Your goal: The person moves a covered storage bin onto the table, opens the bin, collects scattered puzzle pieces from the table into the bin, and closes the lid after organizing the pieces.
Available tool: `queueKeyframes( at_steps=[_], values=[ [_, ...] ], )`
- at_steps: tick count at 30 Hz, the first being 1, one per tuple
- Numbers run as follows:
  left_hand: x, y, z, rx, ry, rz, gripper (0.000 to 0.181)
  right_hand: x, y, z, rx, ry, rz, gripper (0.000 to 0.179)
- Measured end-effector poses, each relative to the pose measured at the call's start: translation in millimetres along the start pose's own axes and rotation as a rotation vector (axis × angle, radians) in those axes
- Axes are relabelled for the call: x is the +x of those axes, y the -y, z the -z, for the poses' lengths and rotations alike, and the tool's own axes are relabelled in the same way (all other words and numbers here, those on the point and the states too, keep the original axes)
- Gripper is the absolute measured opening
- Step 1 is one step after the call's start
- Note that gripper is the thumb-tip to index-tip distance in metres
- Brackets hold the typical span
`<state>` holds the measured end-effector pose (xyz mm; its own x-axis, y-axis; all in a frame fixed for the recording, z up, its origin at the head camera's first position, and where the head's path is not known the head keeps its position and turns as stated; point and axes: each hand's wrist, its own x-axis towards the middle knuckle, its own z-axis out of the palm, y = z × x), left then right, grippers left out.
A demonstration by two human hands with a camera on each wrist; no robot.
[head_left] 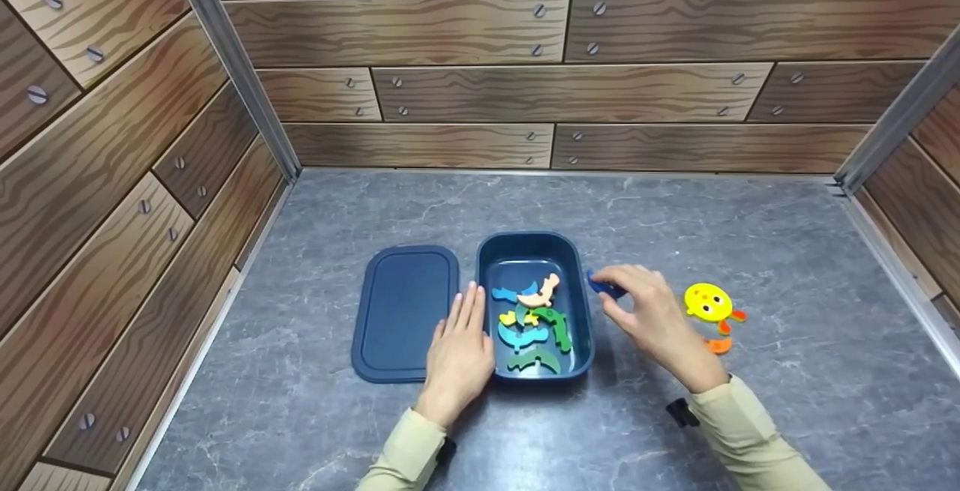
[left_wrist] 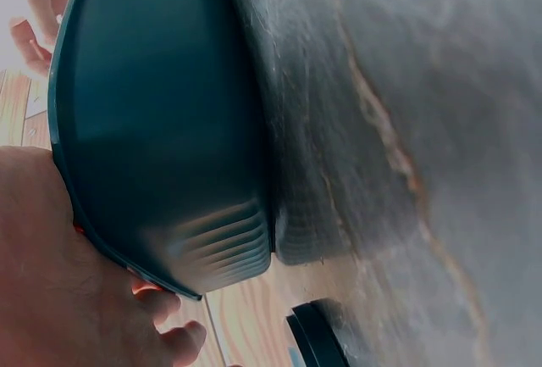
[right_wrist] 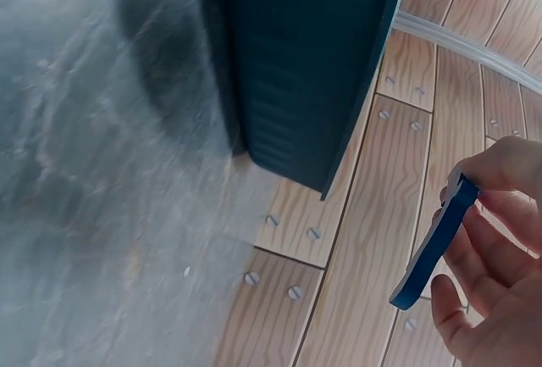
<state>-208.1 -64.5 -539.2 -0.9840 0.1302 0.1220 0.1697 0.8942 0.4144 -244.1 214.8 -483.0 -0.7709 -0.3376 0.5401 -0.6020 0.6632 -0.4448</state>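
Observation:
A dark blue plastic box (head_left: 585,348) stands open on the table. Inside it lie several flat coloured puzzle pieces, among them a green one (head_left: 556,326), a peach one (head_left: 541,292) and a light blue one (head_left: 521,336). My left hand (head_left: 461,360) rests along the box's left rim with its fingers straight. Just off the right rim, my right hand (head_left: 652,318) pinches a flat dark blue puzzle piece (right_wrist: 436,244) between thumb and fingers, held above the table. The piece's full outline is partly hidden in the head view.
The box's dark blue lid (head_left: 405,315) lies flat to the left. Right of my right hand are a round yellow piece with a face (head_left: 708,302), a red-orange piece (head_left: 724,326) and an orange piece (head_left: 718,345). Wood-patterned walls (head_left: 465,94) enclose the grey table (head_left: 337,446).

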Motion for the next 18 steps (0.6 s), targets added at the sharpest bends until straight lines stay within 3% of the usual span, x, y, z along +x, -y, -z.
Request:
queueKeyframes(
  at_steps=[18],
  values=[
    [0.8, 1.0, -0.3, 0.005, -0.002, -0.009, 0.06, 30.4, 14, -18, -0.002, 0.029, 0.077, 0.026]
  ],
)
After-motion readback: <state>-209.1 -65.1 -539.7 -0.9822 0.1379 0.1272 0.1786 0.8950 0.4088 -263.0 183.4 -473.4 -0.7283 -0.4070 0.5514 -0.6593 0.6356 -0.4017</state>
